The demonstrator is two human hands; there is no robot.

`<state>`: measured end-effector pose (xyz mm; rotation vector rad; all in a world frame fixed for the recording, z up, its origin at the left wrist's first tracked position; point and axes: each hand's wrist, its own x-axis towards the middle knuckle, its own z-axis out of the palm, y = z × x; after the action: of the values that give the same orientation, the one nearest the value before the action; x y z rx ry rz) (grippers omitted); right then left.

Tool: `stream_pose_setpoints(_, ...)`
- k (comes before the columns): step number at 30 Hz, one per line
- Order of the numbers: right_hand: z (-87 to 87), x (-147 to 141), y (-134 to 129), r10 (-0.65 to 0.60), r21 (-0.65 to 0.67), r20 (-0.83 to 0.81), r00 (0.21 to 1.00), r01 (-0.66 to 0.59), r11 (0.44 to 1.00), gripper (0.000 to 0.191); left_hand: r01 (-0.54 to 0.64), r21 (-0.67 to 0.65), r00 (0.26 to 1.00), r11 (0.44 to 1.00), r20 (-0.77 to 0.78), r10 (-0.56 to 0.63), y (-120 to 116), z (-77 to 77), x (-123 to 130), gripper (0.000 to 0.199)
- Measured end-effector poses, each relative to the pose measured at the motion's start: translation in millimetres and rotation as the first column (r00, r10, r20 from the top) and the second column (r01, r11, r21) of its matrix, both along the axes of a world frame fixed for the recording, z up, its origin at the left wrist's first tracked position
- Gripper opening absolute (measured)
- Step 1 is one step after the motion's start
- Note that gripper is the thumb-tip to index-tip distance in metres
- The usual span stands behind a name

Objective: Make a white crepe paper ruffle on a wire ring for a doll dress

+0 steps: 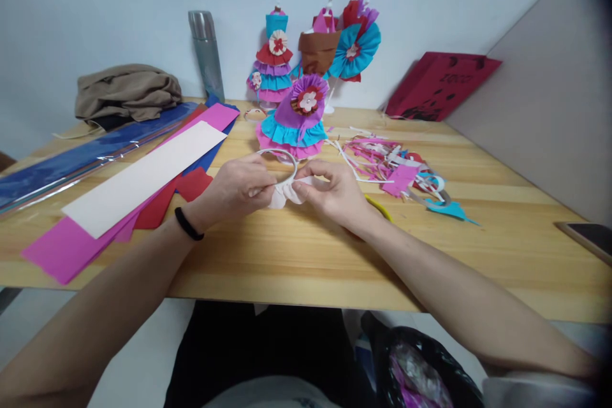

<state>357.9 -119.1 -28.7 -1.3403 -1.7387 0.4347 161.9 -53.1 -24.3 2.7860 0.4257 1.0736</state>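
My left hand (pixel 239 186), with a black band at its wrist, is closed over the left side of a thin pale ring (pixel 295 167) and the left end of a pleated strip of white crepe paper (pixel 280 195). My right hand (pixel 332 191) pinches the right end of that strip between thumb and fingertips. The ring's lower edge touches the top of the gathered folds. Just beyond both hands stands a small doll dress (pixel 292 134) of purple, blue and pink ruffled paper, with a purple rosette on it.
Coloured paper sheets (pixel 148 172) lie left, near a steel flask (pixel 207 57) and a brown cloth (pixel 127 94). Paper scraps (pixel 404 172) are heaped right. Yellow handles (pixel 380 208) show beside my right wrist. More paper dresses (pixel 275 70), a red bag (pixel 437 86) and a phone (pixel 588 237) surround the workspace.
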Motion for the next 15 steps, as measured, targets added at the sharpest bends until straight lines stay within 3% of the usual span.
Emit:
stream_pose_setpoints(7, 2.3, -1.6, -0.3, -0.021, -0.041, -0.120, 0.993, 0.017, 0.999, 0.006, 0.032, 0.025, 0.999, 0.999, 0.001, -0.032, 0.3, 1.8, -0.9, 0.024)
stream_pose_setpoints(9, 2.5, -0.4, 0.0, -0.012, 0.001, -0.151, 0.988, 0.012, 1.000, 0.015, 0.044, 0.011, 0.999, 0.999, -0.009, -0.043, 1.0, 2.3, -1.2, 0.024)
stream_pose_setpoints(12, 2.2, 2.7, 1.7, 0.078, 0.033, -0.141, 0.987, -0.074, 0.997, 0.031, 0.063, -0.033, 0.998, 0.997, -0.026, -0.064, 1.4, 1.7, -0.8, 0.024)
stream_pose_setpoints(15, -0.1, 4.5, 4.2, 0.139, -0.051, -0.112, 0.984, -0.145, 0.988, 0.018, 0.061, -0.081, 0.997, 0.995, -0.034, -0.064, -0.1, 0.4, 0.1, 0.023)
